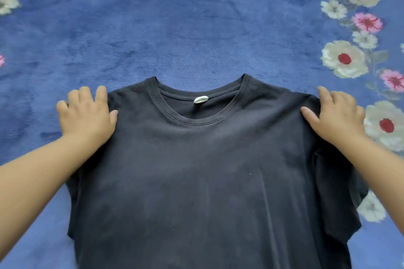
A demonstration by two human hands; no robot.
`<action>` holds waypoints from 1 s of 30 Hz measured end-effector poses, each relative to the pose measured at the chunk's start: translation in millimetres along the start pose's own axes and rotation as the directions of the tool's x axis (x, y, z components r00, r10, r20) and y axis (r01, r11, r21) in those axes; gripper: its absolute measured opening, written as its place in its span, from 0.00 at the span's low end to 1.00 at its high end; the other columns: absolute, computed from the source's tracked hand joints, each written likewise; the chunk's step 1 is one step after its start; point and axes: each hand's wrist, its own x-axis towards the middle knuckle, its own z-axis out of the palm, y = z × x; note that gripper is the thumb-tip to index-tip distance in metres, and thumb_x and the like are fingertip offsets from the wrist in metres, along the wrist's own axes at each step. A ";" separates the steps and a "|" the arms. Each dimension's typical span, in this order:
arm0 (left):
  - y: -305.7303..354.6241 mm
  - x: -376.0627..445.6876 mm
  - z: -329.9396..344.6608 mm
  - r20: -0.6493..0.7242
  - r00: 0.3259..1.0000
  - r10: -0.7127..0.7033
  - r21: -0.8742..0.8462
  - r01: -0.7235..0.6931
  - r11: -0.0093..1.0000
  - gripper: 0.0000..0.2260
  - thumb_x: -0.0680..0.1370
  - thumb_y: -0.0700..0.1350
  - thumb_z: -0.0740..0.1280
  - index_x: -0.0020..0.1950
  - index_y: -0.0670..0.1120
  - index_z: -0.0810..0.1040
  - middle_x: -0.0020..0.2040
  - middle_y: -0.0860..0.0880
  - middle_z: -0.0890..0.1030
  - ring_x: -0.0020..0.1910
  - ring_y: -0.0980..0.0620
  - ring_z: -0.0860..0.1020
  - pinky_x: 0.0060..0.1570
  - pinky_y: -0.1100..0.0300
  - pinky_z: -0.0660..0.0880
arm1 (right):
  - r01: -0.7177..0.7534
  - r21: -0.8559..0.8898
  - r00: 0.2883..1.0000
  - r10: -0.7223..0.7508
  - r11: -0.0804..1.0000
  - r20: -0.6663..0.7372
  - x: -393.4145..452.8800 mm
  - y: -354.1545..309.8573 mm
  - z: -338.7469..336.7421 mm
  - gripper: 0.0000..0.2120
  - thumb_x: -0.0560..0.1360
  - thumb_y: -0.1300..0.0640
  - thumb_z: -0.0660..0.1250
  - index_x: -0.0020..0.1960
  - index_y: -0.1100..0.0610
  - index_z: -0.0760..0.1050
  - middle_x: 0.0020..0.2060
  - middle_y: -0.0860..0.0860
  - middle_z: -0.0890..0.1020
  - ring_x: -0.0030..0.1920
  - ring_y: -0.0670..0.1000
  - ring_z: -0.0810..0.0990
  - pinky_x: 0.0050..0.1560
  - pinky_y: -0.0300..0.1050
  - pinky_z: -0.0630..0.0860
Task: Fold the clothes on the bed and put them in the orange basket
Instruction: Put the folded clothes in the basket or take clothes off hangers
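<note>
Soft, even, bright light; faint shadows; slight blur and wide-angle stretch at edges.

The black T-shirt [196, 170] runs off the bottom edge, its hem unseen. Its shoulder tips lie hidden under the fingers [87, 98] of the left hand [87, 115] and the right hand [336, 113]. Both forearms leave the frame's sides. The white neck label [200, 99] is too small to read.

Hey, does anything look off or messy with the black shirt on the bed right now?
Nothing serious. The black cotton T-shirt lies flat, front up, on the blue floral plush blanket, with the left hand and right hand pressing its shoulders. Only the right sleeve is bunched and creased rather than spread flat.
</note>
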 end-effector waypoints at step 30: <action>95.7 -61.7 22.1 -0.032 0.857 0.515 -0.179 -0.512 0.840 0.26 0.74 0.53 0.54 0.61 0.36 0.76 0.62 0.32 0.74 0.61 0.32 0.73 0.53 0.36 0.71 | -0.123 -0.250 0.991 0.107 0.960 -0.080 7.6 85.2 37.4 0.10 0.75 0.67 0.55 0.54 0.65 0.72 0.54 0.64 0.74 0.58 0.62 0.69 0.59 0.54 0.62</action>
